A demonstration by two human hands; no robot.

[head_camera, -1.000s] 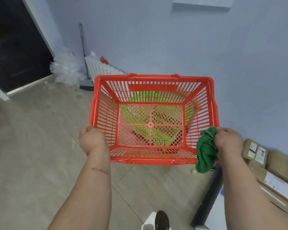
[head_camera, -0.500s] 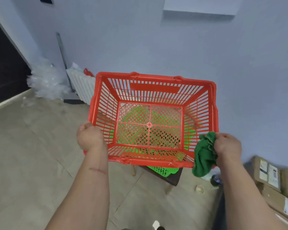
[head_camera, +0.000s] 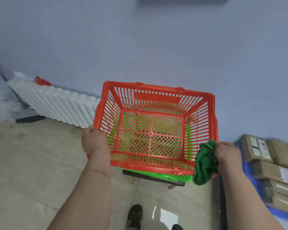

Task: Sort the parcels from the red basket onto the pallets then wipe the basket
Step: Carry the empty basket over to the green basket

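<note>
The red basket (head_camera: 156, 90) is held up in the air in front of me, empty, its mesh floor showing a green basket (head_camera: 173, 177) below it. My left hand (head_camera: 93, 140) grips the basket's near left corner. My right hand (head_camera: 226, 153) holds the near right corner and clutches a bunched green cloth (head_camera: 204, 165) against the rim. Cardboard parcels (head_camera: 263, 151) lie stacked on a blue pallet (head_camera: 246, 168) at the right edge.
The green basket sits on a small dark stool (head_camera: 155, 178) directly under the red one. A white radiator (head_camera: 56, 103) leans along the blue wall at left. Grey tiled floor lies around; my shoe (head_camera: 135, 213) shows at the bottom.
The view has swung to the right and the red basket has come over the stool with the green basket. Both hands keep the same hold; more parcels show at right.
</note>
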